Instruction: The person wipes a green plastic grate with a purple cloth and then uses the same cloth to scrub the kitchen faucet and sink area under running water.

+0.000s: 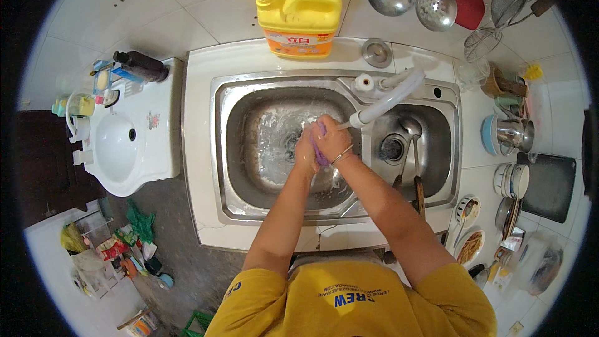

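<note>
Over the large left basin (240,178) of a steel double sink, my two hands are pressed together around a bunched purple cloth (321,155). My left hand (304,151) closes on it from the left. My right hand (334,138) grips it from the right, just under the end of the white tap hose (393,98). Much of the cloth is hidden by my fingers. A metal bangle (341,155) circles my right wrist. Water and suds lie on the basin floor below my hands.
The small right basin (437,150) holds a ladle (410,126) and wooden-handled utensils (419,195). Behind the sink stands a yellow pump jug (299,22). Ladles and strainers hang at the upper right. Dishes and bowls (469,246) crowd the right counter; a washbasin (118,143) is at left.
</note>
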The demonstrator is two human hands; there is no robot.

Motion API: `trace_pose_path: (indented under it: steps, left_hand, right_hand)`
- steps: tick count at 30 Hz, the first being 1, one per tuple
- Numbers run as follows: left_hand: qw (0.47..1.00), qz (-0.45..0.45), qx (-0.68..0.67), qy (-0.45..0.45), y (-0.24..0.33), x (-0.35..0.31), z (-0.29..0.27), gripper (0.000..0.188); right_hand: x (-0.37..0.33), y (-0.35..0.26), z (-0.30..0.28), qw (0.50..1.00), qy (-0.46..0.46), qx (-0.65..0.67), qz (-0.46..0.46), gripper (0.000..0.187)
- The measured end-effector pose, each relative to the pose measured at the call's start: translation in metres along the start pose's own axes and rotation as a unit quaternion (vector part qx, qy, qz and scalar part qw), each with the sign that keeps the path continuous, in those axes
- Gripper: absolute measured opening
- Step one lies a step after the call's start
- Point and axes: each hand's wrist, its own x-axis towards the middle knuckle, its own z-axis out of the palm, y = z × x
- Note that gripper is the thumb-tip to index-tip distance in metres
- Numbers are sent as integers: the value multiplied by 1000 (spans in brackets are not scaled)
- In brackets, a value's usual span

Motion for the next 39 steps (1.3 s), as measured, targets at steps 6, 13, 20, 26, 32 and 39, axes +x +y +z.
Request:
trace_pose_path:
  steps: [6,13,20,26,32,39]
  left_hand:
    - [990,-24,-67,-121,34,10,-21,25]
    - [969,-131,-119,-175,7,9,-12,30]
    - [975,-56,-119,-182,-26,5,-6,30]
    - [956,-10,-213,-201,23,14,-23,49]
    - [952,-18,-132,-274,-15,24,-51,39]
    - [968,20,-161,-190,52,-26,-33,26]
  right_hand:
    - [-2,13,-9,889,128,422,126,26]
    - [-60,-51,-17,975,-10,209,-81,11]
    - [18,10,-18,973,155,140,102,9]
    - [-49,-28,9,961,132,163,-179,29]
    - [-33,-46,9,944,142,287,-76,16]
    - [-6,-3,-44,712,-40,647,270,19]
